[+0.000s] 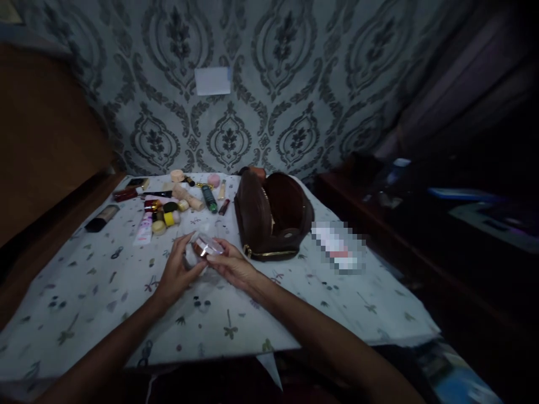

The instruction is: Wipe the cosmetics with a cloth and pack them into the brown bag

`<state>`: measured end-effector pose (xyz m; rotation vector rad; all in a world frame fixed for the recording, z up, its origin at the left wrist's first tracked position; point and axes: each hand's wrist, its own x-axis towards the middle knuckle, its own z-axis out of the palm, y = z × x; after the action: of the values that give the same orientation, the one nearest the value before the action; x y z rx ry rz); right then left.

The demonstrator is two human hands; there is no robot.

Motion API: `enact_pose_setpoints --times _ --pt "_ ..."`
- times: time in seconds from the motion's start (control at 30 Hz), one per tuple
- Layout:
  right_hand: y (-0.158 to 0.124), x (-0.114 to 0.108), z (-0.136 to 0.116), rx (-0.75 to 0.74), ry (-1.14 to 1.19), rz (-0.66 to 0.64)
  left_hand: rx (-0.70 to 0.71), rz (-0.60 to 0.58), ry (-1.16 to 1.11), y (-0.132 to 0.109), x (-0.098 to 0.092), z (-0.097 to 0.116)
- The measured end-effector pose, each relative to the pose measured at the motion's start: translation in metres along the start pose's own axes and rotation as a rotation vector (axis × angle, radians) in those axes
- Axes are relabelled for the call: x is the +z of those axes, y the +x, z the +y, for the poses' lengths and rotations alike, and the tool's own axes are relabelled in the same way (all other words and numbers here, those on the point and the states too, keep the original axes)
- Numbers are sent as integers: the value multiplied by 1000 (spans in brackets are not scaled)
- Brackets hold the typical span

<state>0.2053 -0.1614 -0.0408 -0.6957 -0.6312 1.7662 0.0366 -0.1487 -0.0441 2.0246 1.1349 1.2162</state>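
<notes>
Both of my hands meet over the middle of a table covered with a pale patterned cloth. Between them is a small round compact with a shiny lid. My left hand curls round its left side, thumb and fingers closed on it. My right hand grips it from the right and below. Just right of my hands stands a dark brown bag, unzipped and gaping open.
Several cosmetics lie in a heap at the far left of the table: tubes, small jars, bottles, a dark tube apart. A blurred-out item lies right of the bag. A patterned wall is behind; dark furniture stands right.
</notes>
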Motion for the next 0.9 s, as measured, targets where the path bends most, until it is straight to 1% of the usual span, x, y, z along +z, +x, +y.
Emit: enact_pose_setpoints --times 0.17,0.23,0.33,0.47,0.53,0.63,0.7,0.8,0.9 --pt "4 1 10 25 -75 71 97 -37 153 0 6 -2" --pt "4 3 13 49 -58 27 142 -44 189 1 7 -5" --pt "6 5 10 84 -10 -84 177 -54 224 7 6 -9" --pt "10 2 -1 104 -30 -114 184 -94 250 17 0 -10" --pt "13 -2 -4 71 -110 -82 206 -104 255 21 -3 -8" --pt "15 -8 -4 -33 -266 28 230 -114 257 24 -3 -3" --pt "16 -12 -2 -95 -315 76 235 -120 257 25 -3 0" --pt "15 -15 -2 -93 -299 49 259 -107 267 26 -1 3" --pt "14 -16 -4 -49 -190 22 325 -98 284 26 0 6"
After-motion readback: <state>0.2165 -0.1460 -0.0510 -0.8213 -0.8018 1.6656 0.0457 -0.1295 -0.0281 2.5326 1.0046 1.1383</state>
